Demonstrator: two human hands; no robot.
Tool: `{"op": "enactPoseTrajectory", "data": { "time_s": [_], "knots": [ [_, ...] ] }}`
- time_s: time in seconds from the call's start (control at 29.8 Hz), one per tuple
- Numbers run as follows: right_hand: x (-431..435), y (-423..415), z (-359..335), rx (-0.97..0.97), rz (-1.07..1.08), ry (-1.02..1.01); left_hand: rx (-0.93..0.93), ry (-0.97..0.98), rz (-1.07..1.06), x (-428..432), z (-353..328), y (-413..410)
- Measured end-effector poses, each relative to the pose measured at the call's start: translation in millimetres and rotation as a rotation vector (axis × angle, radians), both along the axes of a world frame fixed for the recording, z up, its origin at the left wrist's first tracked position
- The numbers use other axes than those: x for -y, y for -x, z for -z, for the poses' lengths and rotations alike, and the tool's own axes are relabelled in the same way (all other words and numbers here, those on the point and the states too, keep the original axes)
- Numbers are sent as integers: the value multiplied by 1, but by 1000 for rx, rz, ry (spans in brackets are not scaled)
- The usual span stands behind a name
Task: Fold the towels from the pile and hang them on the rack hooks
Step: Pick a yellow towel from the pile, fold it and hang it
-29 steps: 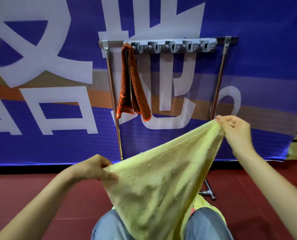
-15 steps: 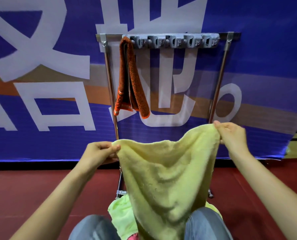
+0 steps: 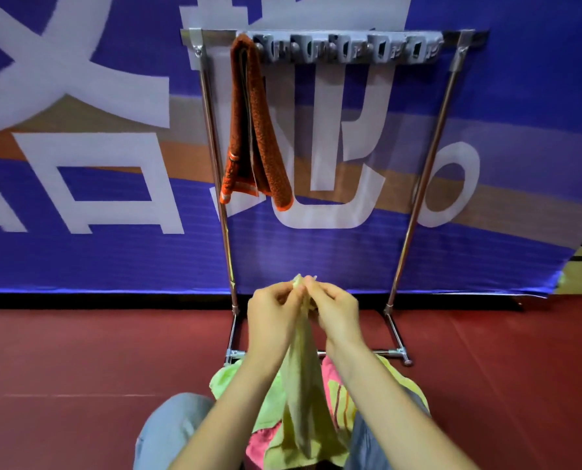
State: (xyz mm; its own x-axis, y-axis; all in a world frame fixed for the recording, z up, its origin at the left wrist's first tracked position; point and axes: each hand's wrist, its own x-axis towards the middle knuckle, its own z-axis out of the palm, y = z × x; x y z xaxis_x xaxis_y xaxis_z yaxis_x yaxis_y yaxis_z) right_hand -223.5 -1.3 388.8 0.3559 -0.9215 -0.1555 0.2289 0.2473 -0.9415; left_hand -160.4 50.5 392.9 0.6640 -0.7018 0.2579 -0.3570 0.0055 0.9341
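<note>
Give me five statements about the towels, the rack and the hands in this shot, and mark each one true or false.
1. An orange towel hangs from the left end of the rack's hook strip. True.
2. The left hand and right hand are spread wide apart. False: they meet at the top of the pale yellow towel, pinching it together.
3. The yellow towel already hangs on a hook. False: it hangs down from the hands, in front of the rack.
4. More towels, green and pink among them, lie in a pile below the hands. True.
5. Every hook holds a towel. False: the hooks right of the orange towel are bare.
</note>
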Motion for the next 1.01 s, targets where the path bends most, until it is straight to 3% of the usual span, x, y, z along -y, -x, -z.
{"op": "enactPoseTrajectory", "data": {
  "time_s": [0.13, 0.27, 0.37, 0.57, 0.67, 0.81, 1.01],
  "knots": [
    [-12, 3, 10, 74, -101, -12, -32, -1, 25, -12, 11, -1],
    [-15, 11, 19, 19, -273, 2, -44, 40, 69, -22, 19, -11],
    [-12, 17, 21, -65, -348, 118, 36, -8, 77, -26, 27, -17],
    [-5, 26, 24, -178, -271, 468, 143, -30, 133, -33, 29, -11],
    [-3, 31, 30, -280, -297, 547, 196, -37, 134, -35, 35, -11],
    [-4, 39, 40, -288, -397, 414, 224, -38, 108, -36, 38, -11],
    [5, 54, 65, -467, -538, 385, 207, -39, 39, -40, 29, -23]
  ]
}}
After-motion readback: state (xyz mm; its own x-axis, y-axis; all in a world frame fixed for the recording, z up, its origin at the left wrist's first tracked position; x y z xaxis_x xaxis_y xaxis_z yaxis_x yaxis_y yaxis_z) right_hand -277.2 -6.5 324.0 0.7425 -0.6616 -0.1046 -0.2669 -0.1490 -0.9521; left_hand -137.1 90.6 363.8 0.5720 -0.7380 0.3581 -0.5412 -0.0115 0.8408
